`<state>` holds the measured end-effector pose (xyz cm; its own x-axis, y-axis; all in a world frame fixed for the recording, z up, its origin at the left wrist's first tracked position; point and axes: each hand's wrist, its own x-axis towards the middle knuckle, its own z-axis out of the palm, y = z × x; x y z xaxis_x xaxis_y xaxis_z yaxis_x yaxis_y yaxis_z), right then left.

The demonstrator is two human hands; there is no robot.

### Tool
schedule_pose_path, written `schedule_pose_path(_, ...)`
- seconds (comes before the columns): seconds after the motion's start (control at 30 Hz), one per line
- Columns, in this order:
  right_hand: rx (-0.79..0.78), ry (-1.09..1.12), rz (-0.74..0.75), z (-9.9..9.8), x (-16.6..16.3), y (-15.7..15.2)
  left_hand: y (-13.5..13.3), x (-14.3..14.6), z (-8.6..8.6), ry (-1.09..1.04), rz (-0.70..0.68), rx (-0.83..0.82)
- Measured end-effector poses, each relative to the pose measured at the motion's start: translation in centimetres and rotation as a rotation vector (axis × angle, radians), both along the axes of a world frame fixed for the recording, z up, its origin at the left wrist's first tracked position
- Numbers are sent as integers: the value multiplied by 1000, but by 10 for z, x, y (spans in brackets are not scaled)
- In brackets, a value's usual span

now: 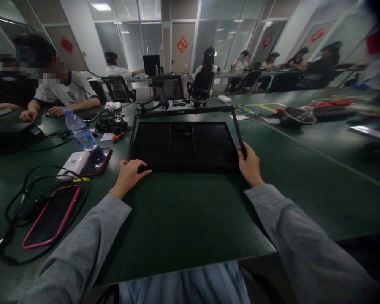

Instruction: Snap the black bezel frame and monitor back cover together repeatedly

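A black monitor back panel (pixel 183 145) lies flat on the green table (pixel 183 219) right in front of me. A thin black bezel frame (pixel 183 111) surrounds it, lifted along the far and right sides. My left hand (pixel 128 175) rests on the panel's near left corner, fingers curled down on it. My right hand (pixel 248 164) is closed round the frame's right bar at the near right corner. Grey sleeves cover both my arms.
At left lie a pink-cased phone (pixel 52 217), a red-cased phone (pixel 96 161), a white power bank (pixel 72 164), a water bottle (pixel 81 133) and black cables (pixel 25 202). People sit at the far left and along the back. A metal bowl (pixel 296 115) stands at right.
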<state>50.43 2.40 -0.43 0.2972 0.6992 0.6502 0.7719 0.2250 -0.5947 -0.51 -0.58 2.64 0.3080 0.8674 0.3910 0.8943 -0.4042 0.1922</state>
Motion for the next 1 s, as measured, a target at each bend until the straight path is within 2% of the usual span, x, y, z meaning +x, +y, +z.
schedule_pose_path(0.3,-61,84,6,-8,17,1,-5,4,6,7,-179,-48)
schedule_pose_path(0.53,-92,95,18,-11,18,4,-9,2,6,-5,-180,-73)
schedule_pose_path(0.67,-109,85,3,-16,18,7,-11,3,10,-23,-59,67)
schedule_pose_path(0.8,-116,95,21,-18,19,9,-6,-4,5,-143,209,249)
schedule_pose_path(0.87,-125,97,27,-18,19,9,0,-9,-3,-197,326,202)
schedule_pose_path(0.93,-131,103,26,-17,19,9,7,-15,-10,-279,409,74)
schedule_pose_path(1.0,-139,112,29,-17,19,10,13,-19,-15,-323,427,-60)
